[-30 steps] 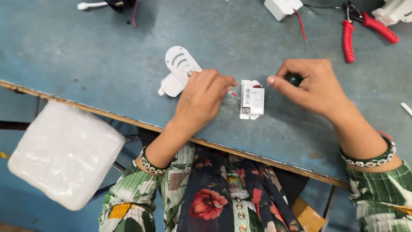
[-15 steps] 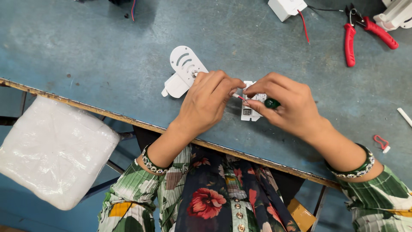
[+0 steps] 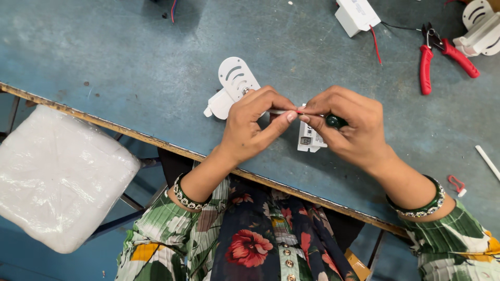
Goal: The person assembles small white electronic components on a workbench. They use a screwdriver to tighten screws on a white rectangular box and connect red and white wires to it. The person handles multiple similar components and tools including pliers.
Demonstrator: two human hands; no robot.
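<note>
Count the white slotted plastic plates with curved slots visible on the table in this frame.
2. One white slotted plate lies on the blue table just beyond the left hand. A second slotted plate sits at the top right corner, cut off by the frame edge; more may lie outside it.

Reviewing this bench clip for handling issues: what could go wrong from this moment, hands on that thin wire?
The left hand and right hand pinch a thin wire between fingertips; it could slip or kink. The small white module lies loose under the right hand, so a tug might drag it. It sits close to the table edge and could perhaps drop off.
</note>
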